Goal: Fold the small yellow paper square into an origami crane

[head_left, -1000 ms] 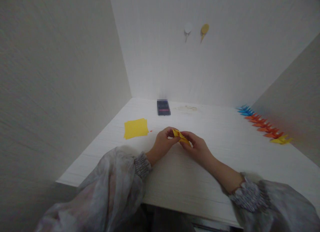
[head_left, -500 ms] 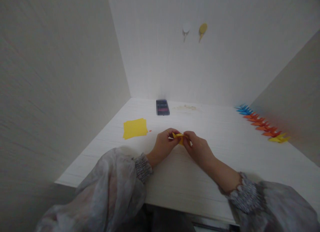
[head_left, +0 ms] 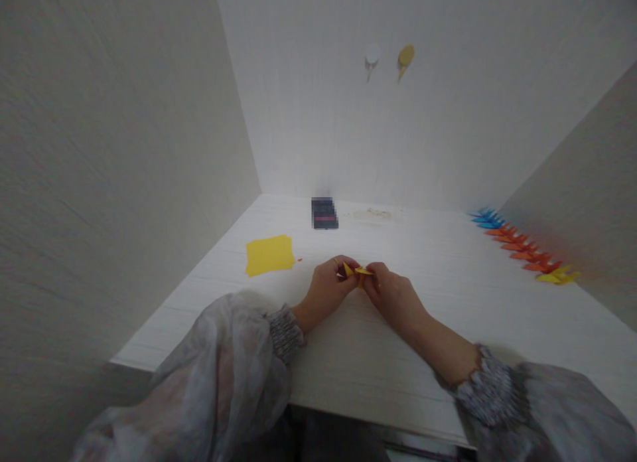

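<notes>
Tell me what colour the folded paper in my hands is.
Yellow; the folded paper shows best in the current head view.

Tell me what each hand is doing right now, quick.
Left hand: closed, pinching the folded yellow paper.
Right hand: closed, pinching the same paper from the other side.

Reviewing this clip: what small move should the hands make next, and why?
Probably the right hand should press a fold of the yellow folded paper while the left hand steadies it. Both hands pinch the piece close together, and parts of it stick out at angles between the fingers. Its finer creases are too small to judge.
</notes>
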A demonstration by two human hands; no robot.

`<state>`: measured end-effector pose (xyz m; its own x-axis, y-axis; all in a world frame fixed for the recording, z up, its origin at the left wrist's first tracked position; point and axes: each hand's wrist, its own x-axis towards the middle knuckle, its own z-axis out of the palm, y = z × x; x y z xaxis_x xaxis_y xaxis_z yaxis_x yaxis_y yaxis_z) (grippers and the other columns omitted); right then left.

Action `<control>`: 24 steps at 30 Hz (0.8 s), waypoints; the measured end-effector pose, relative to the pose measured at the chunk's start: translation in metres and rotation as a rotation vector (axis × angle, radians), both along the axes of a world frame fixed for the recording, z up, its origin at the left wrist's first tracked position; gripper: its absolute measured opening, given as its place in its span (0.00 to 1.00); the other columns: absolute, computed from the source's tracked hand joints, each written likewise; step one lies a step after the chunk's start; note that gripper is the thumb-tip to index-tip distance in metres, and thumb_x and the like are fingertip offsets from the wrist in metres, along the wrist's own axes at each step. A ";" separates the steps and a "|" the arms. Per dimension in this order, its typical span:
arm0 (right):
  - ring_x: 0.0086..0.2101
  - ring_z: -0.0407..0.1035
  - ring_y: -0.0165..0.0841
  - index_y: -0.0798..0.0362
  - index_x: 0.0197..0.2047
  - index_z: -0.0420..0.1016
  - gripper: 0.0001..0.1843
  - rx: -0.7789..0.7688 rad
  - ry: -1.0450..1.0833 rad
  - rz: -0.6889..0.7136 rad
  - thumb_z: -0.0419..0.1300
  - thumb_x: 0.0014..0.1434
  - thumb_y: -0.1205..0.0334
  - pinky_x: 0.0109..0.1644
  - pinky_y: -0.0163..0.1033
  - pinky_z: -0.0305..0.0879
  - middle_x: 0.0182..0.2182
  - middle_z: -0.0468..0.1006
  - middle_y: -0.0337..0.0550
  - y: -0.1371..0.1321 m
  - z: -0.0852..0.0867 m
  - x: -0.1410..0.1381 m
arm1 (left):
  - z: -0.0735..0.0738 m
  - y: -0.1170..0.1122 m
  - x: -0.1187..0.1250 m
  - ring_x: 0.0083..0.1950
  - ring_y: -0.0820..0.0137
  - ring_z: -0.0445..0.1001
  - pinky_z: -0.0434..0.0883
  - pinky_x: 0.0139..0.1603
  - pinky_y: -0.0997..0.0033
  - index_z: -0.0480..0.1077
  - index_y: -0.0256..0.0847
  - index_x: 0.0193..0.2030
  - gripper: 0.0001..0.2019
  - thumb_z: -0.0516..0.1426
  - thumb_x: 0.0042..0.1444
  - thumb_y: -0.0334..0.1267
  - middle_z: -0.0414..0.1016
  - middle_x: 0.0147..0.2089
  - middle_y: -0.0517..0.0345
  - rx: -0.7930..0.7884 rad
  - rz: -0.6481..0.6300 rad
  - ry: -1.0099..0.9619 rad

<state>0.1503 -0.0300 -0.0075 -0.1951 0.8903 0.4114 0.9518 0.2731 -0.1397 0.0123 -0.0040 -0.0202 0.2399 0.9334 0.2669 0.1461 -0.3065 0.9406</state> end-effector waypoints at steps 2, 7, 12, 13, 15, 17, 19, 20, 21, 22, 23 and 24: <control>0.21 0.70 0.35 0.58 0.35 0.66 0.09 0.013 -0.043 -0.038 0.49 0.55 0.62 0.21 0.32 0.52 0.20 0.75 0.44 -0.001 0.000 0.000 | 0.000 0.000 0.000 0.30 0.75 0.69 0.68 0.32 0.75 0.67 0.37 0.34 0.08 0.56 0.44 0.34 0.71 0.30 0.58 0.002 0.003 0.004; 0.17 0.68 0.33 0.55 0.29 0.69 0.13 0.078 -0.152 -0.103 0.48 0.55 0.57 0.19 0.32 0.44 0.16 0.74 0.42 -0.004 0.004 -0.001 | 0.000 -0.001 0.001 0.30 0.75 0.69 0.68 0.32 0.75 0.67 0.37 0.34 0.08 0.56 0.44 0.33 0.71 0.31 0.58 -0.027 -0.020 -0.022; 0.16 0.67 0.32 0.55 0.27 0.70 0.15 0.121 -0.194 -0.095 0.47 0.55 0.56 0.19 0.32 0.42 0.15 0.74 0.42 -0.005 0.007 -0.002 | 0.000 -0.001 0.000 0.30 0.75 0.69 0.68 0.32 0.75 0.67 0.37 0.34 0.08 0.56 0.43 0.33 0.71 0.31 0.58 -0.030 -0.033 -0.040; 0.16 0.67 0.32 0.55 0.26 0.70 0.16 0.132 -0.199 -0.090 0.47 0.55 0.56 0.19 0.32 0.42 0.15 0.73 0.42 -0.005 0.007 -0.002 | 0.000 -0.001 0.000 0.30 0.75 0.69 0.68 0.32 0.75 0.67 0.37 0.34 0.08 0.55 0.44 0.33 0.71 0.31 0.58 -0.026 -0.030 -0.037; 0.16 0.67 0.32 0.55 0.26 0.71 0.17 0.152 -0.206 -0.087 0.47 0.55 0.56 0.19 0.32 0.42 0.14 0.73 0.43 -0.005 0.007 -0.001 | 0.001 -0.002 0.000 0.30 0.75 0.69 0.68 0.32 0.75 0.67 0.37 0.34 0.08 0.55 0.44 0.33 0.71 0.31 0.58 -0.017 -0.029 -0.025; 0.16 0.67 0.32 0.56 0.25 0.70 0.17 0.162 -0.215 -0.084 0.46 0.56 0.56 0.19 0.32 0.42 0.14 0.73 0.43 -0.005 0.007 -0.001 | 0.002 -0.002 0.000 0.30 0.75 0.69 0.68 0.32 0.75 0.67 0.37 0.34 0.08 0.55 0.44 0.33 0.72 0.31 0.58 -0.013 -0.037 -0.011; 0.16 0.67 0.33 0.56 0.24 0.70 0.17 0.163 -0.232 -0.069 0.46 0.56 0.57 0.19 0.32 0.41 0.14 0.73 0.43 -0.006 0.007 -0.002 | 0.002 -0.002 0.000 0.30 0.75 0.69 0.68 0.32 0.75 0.67 0.37 0.34 0.08 0.55 0.44 0.33 0.72 0.31 0.58 -0.012 -0.044 0.000; 0.16 0.67 0.33 0.56 0.24 0.70 0.17 0.159 -0.242 -0.060 0.46 0.56 0.57 0.19 0.32 0.41 0.15 0.73 0.43 -0.006 0.007 -0.002 | 0.002 -0.002 0.000 0.30 0.75 0.69 0.68 0.32 0.75 0.67 0.37 0.34 0.08 0.55 0.44 0.33 0.72 0.31 0.58 -0.012 -0.048 0.005; 0.16 0.67 0.33 0.56 0.24 0.70 0.16 0.156 -0.253 -0.054 0.47 0.56 0.58 0.19 0.32 0.41 0.15 0.74 0.43 -0.006 0.008 -0.002 | 0.002 -0.002 0.000 0.30 0.75 0.70 0.68 0.33 0.74 0.67 0.37 0.34 0.08 0.55 0.44 0.33 0.72 0.31 0.58 -0.011 -0.052 0.010; 0.16 0.67 0.32 0.56 0.24 0.70 0.15 0.152 -0.262 -0.052 0.47 0.56 0.59 0.19 0.32 0.41 0.16 0.74 0.43 -0.007 0.009 -0.002 | 0.002 -0.002 0.000 0.31 0.75 0.70 0.68 0.33 0.74 0.67 0.36 0.34 0.08 0.55 0.44 0.33 0.72 0.31 0.57 -0.008 -0.056 0.015; 0.16 0.67 0.32 0.56 0.24 0.70 0.15 0.148 -0.270 -0.052 0.48 0.55 0.59 0.19 0.32 0.41 0.16 0.74 0.43 -0.007 0.009 -0.003 | 0.002 -0.002 0.000 0.31 0.74 0.70 0.68 0.32 0.75 0.67 0.36 0.34 0.08 0.55 0.44 0.33 0.72 0.30 0.57 -0.006 -0.060 0.021; 0.16 0.67 0.32 0.55 0.24 0.70 0.14 0.148 -0.275 -0.051 0.49 0.55 0.60 0.19 0.32 0.41 0.17 0.75 0.43 -0.007 0.010 -0.003 | 0.002 -0.002 0.000 0.31 0.74 0.69 0.68 0.32 0.75 0.68 0.36 0.33 0.07 0.55 0.44 0.32 0.72 0.30 0.57 -0.003 -0.064 0.024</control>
<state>0.1475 -0.0370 0.0021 -0.2736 0.8364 0.4750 0.9614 0.2222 0.1625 0.0122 -0.0061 -0.0178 0.3052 0.9168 0.2574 0.1491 -0.3130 0.9380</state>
